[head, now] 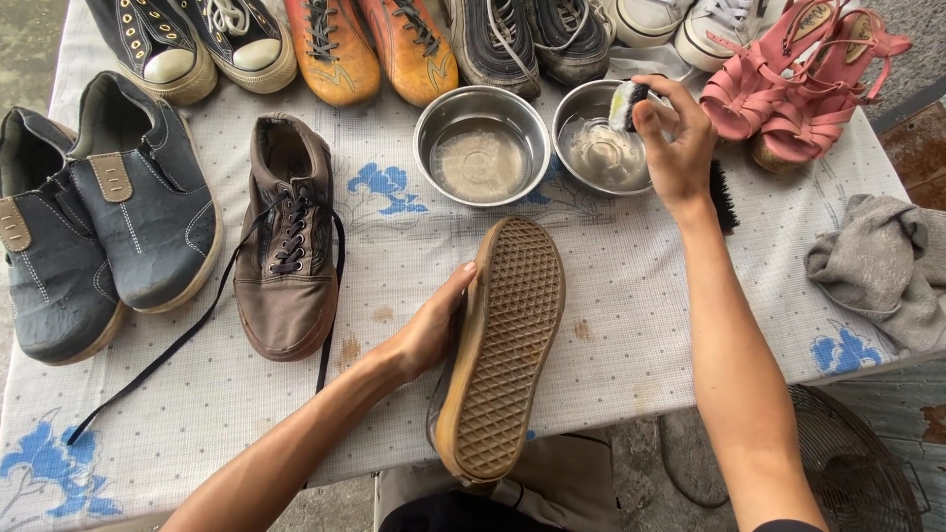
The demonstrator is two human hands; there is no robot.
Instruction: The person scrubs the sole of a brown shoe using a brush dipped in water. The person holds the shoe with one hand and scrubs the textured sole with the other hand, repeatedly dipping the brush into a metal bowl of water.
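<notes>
Head view cuts the top row of shoes off at the frame edge, so only heels and toes show there. The left hand (pixel 431 330) has its fingers tucked inside the brown shoe (pixel 503 345), hidden; it holds the shoe on its side, waffle sole up, toe hanging past the near table edge. The right hand (pixel 675 138) is pinched closed on a small scrub sponge (pixel 625 104), held over the right steel bowl (pixel 601 138); its bristle side is hard to make out. A black brush (pixel 724 197) is mostly hidden behind the wrist. The left steel bowl (pixel 482 144) holds cloudy water. The tablecloth (pixel 611 335) is white with blue flowers and stained. The matching shoe (pixel 289 236) and grey shoes (pixel 99 207) lie left, a grey rag (pixel 882 266) at the right edge. Bare cloth lies around the held shoe.
</notes>
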